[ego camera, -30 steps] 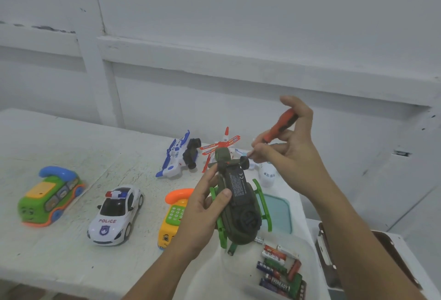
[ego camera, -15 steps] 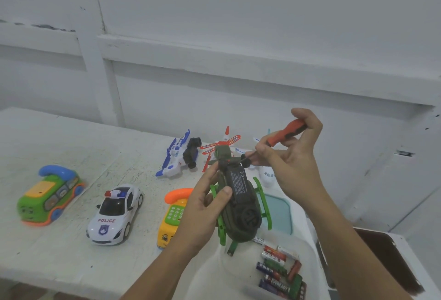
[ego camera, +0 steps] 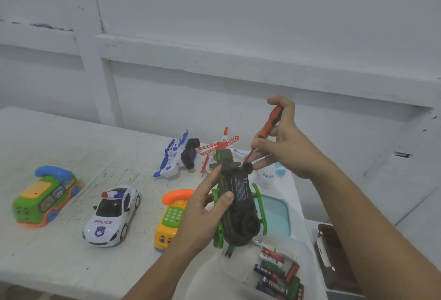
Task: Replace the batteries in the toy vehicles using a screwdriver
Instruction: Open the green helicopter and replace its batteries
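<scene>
My left hand (ego camera: 205, 209) grips a dark green toy helicopter (ego camera: 241, 206) with bright green skids, belly up, above the table's front right. My right hand (ego camera: 284, 144) holds an orange-handled screwdriver (ego camera: 270, 123), its dark shaft slanting down to the helicopter's far end near a small black wheel. A clear tub (ego camera: 214, 283) under the toy holds several loose batteries (ego camera: 279, 273).
On the white table (ego camera: 59, 264) stand a green phone car (ego camera: 45, 196), a white police car (ego camera: 112, 213), a yellow phone toy (ego camera: 171, 218), a blue-white plane (ego camera: 174, 154), a red-white helicopter (ego camera: 218, 144) and a white plane (ego camera: 268, 175). A teal lid (ego camera: 276, 213) lies right; a brown box (ego camera: 334, 259) sits beyond the edge.
My right hand has tilted the screwdriver more upright and brought its tip down onto the helicopter's far end. The left hand keeps its hold on the toy.
</scene>
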A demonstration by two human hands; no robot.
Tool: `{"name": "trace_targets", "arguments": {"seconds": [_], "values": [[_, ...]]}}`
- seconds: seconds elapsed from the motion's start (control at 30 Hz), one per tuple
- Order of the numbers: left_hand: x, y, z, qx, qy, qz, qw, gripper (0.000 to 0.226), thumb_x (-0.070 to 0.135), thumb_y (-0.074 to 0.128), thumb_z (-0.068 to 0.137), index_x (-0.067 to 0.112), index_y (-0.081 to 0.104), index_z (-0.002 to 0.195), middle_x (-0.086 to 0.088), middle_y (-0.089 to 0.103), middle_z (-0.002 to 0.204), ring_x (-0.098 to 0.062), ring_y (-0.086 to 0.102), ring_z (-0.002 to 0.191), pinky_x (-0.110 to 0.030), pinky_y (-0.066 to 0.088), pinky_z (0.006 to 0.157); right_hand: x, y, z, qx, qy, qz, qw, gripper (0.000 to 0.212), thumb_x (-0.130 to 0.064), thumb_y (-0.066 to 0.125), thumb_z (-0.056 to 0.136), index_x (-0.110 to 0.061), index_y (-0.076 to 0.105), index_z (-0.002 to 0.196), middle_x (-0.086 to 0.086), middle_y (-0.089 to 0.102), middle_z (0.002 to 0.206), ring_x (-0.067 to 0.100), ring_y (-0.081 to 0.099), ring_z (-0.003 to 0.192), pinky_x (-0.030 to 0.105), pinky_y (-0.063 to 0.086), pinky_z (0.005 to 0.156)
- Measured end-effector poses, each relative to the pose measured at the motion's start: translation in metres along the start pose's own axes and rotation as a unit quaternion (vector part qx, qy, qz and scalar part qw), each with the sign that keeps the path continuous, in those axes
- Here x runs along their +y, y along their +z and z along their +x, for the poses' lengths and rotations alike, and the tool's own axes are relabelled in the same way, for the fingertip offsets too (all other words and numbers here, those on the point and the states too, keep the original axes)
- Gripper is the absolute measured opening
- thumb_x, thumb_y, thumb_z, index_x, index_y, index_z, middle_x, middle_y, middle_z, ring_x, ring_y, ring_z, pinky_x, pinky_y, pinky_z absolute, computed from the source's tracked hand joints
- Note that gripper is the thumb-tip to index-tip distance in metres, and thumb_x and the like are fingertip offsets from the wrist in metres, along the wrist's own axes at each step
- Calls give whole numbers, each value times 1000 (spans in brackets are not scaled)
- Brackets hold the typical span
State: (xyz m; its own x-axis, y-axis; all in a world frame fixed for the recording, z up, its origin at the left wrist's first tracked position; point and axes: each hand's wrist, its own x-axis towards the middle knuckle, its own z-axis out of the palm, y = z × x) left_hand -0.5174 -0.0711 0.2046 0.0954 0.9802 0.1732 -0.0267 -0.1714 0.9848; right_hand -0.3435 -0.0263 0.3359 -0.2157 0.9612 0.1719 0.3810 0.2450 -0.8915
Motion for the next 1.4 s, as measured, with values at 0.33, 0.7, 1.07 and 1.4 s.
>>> {"name": "trace_targets", "arguments": {"seconds": [0.33, 0.7, 1.07, 1.4], "values": [[3, -3, 3, 5, -20, -30, 999, 48, 23, 57, 98, 63, 47, 123, 32, 54, 127, -12, 62, 115, -43, 58, 91, 12, -12, -23, 10, 49, 194, 980, 85, 17, 54, 88, -47, 22, 133, 18, 58, 79, 48, 67, 70, 51, 59, 64], [-3, 1, 5, -13, -16, -14, 1000, 38, 22, 53, 100, 56, 50, 117, 25, 58, 124, -1, 61, 111, -23, 56, 84, 29, 1, -55, 139, 57, 200, 968, 83, 11, 67, 82, -40, 26, 132, 19, 65, 91, 38, 71, 80, 39, 61, 71], [0, 3, 0, -27, 8, 57, 998, 52, 22, 53, 100, 73, 47, 113, 46, 53, 115, -3, 55, 122, -42, 52, 101, 42, 47, -58, 275, -92, 81, 954, 81, 4, 75, 78, -43, 25, 120, -3, 57, 83, 6, 66, 89, 20, 52, 90], [-4, 0, 0, -34, 2, 99, 995, 40, 26, 54, 100, 52, 50, 130, 32, 55, 127, -2, 52, 125, -38, 53, 99, 46, 37, -58, 238, -30, 101, 965, 80, 8, 70, 80, -46, 26, 119, 20, 52, 106, 26, 63, 104, 37, 61, 79]]}}
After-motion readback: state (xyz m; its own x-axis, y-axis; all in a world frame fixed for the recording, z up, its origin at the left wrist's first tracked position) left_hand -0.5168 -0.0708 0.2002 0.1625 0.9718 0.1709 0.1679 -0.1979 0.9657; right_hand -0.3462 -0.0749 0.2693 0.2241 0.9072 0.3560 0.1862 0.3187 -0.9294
